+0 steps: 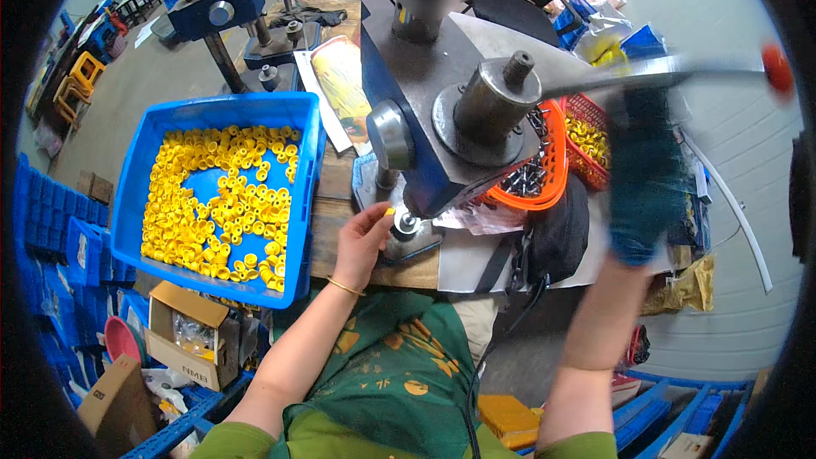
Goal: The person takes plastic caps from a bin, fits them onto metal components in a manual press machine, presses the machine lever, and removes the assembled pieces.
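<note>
My left hand (364,242) is bare, its thumb and fingers pinched at the base of a blue hand press (459,119). A small yellow cap (389,212) shows at the fingertips, beside a round metal seat (406,223) under the press head. Over on the right, my right hand (642,195) wears a dark blue-green glove and is smeared by motion. Its upper end meets the press lever (612,78), also blurred, which ends in a red knob (777,68). The fingers' grip there is not visible. Many similar yellow caps fill a blue tray (309,195) to my left.
An orange basket (557,166) of dark metal parts stands right of the press, with a red basket (578,102) of yellow pieces behind it. A black bag (561,234) lies near the table edge. Another press (217,8) stands far left; a cardboard box (183,340) is below the tray.
</note>
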Demonstrator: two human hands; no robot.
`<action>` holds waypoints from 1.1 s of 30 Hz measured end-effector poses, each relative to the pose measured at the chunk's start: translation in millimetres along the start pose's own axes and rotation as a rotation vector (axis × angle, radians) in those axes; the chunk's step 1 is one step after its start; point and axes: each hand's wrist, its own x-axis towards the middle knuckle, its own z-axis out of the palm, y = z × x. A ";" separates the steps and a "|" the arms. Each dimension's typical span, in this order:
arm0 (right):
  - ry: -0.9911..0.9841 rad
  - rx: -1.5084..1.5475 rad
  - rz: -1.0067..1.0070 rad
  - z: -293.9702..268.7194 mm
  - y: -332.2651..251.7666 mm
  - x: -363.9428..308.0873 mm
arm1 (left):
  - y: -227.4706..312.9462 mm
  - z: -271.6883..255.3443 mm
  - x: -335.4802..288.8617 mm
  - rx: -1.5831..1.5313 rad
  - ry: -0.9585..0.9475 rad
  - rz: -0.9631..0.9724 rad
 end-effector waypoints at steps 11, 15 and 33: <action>-0.517 -1.218 0.129 -61.7 198.8 -110.3 | 2.0 -3.1 6.4 0.523 -0.027 0.298; -0.506 -1.236 0.096 -71.9 182.6 -98.1 | -1.4 6.2 6.8 0.929 -0.078 0.600; -0.717 -1.319 0.403 -31.0 177.0 -88.0 | 123.2 -148.4 4.4 1.501 0.089 0.557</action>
